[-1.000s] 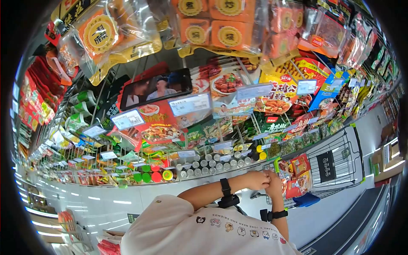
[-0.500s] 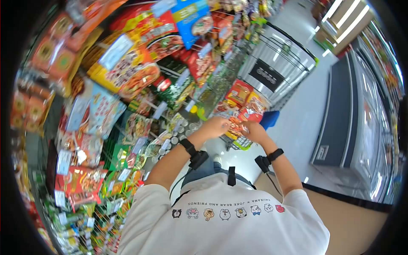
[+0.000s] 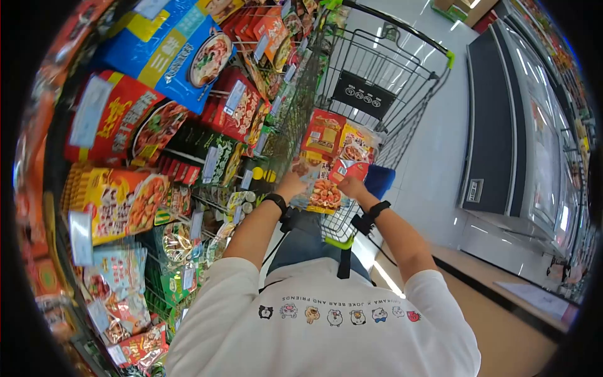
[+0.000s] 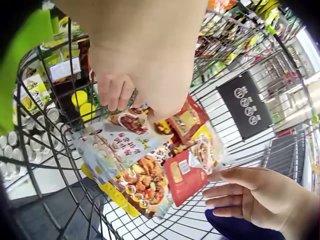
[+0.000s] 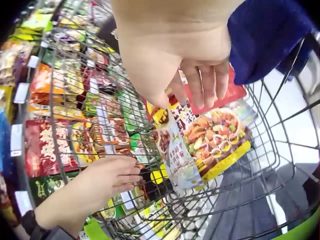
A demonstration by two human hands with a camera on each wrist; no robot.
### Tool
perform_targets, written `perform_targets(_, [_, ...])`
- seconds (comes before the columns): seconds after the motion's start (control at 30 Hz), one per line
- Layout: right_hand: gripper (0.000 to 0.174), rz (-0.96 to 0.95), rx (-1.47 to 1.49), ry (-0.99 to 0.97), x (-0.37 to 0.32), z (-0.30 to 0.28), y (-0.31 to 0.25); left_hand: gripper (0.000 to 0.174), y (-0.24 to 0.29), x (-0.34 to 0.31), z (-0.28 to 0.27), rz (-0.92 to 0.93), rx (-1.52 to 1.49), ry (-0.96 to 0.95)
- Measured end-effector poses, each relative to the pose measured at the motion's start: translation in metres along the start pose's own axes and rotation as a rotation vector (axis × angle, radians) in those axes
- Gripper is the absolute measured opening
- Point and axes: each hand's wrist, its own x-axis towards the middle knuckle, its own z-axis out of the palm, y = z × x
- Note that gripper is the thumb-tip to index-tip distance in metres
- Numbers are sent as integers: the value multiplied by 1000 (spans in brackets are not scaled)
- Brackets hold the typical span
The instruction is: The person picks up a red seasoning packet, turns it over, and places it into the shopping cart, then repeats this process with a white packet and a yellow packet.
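Both bare hands are over a wire shopping cart (image 3: 450, 60) that holds several food packets. My left hand (image 3: 294, 185) is above a light-blue packet (image 4: 117, 145), its fingers loosely bent and the thumb apart from them. My right hand (image 3: 353, 186) has its fingers extended close over a red packet with a white label (image 4: 186, 175). Between the hands lies a yellow-edged packet (image 3: 325, 195) picturing a cooked dish, partly covered by the light-blue one. Farther in are another red packet (image 3: 324, 133) and a yellow-and-red packet (image 3: 355, 146).
Shelves of hanging food packets, among them a large blue packet (image 3: 169, 50), stand close along the left. A dark-blue item (image 3: 380, 182) hangs at the cart's right side. A black sign (image 3: 362, 94) is fixed inside the cart. To the right stands a long freezer (image 3: 493, 144).
The head view has swung from the shelves down to the cart. The hands, touching each other a second ago, have separated and are now over the packets.
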Motion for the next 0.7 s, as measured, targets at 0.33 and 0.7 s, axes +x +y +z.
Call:
perform_targets(0.33, [27, 421, 290, -256, 74, 65, -16, 47, 6, 33, -1, -514, -122, -239])
perform_targets(0.7, [34, 22, -126, -370, 92, 117, 86, 92, 57, 29, 98, -501, -120, -624])
